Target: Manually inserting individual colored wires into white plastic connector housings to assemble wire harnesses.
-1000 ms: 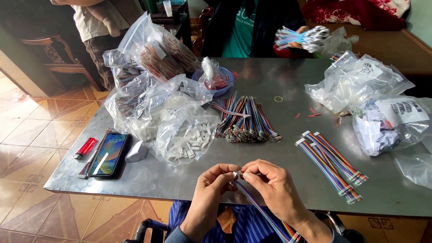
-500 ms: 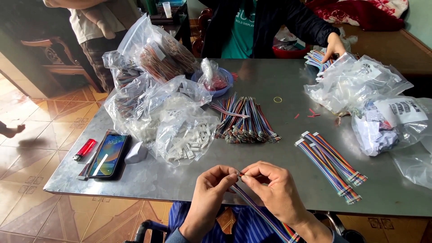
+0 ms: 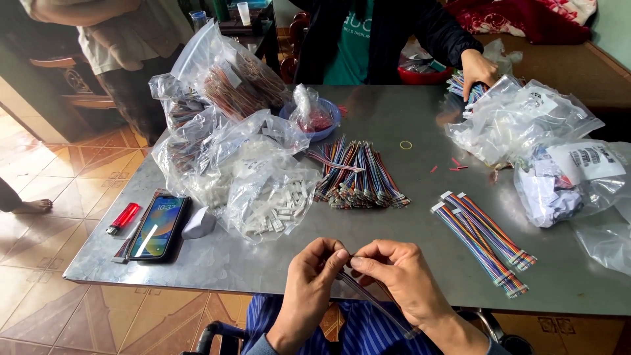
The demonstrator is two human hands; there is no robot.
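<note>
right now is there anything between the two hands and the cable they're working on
No. The left hand and right hand both pinch the ribbon cable directly at its end, above the near table edge. The phone and the bag of white connectors lie off to the left.

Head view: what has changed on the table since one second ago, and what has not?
The other person's hand has come down onto the cable bundle at the far edge. The left hand and right hand still pinch the ribbon cable. Phone and bags unmoved.
</note>
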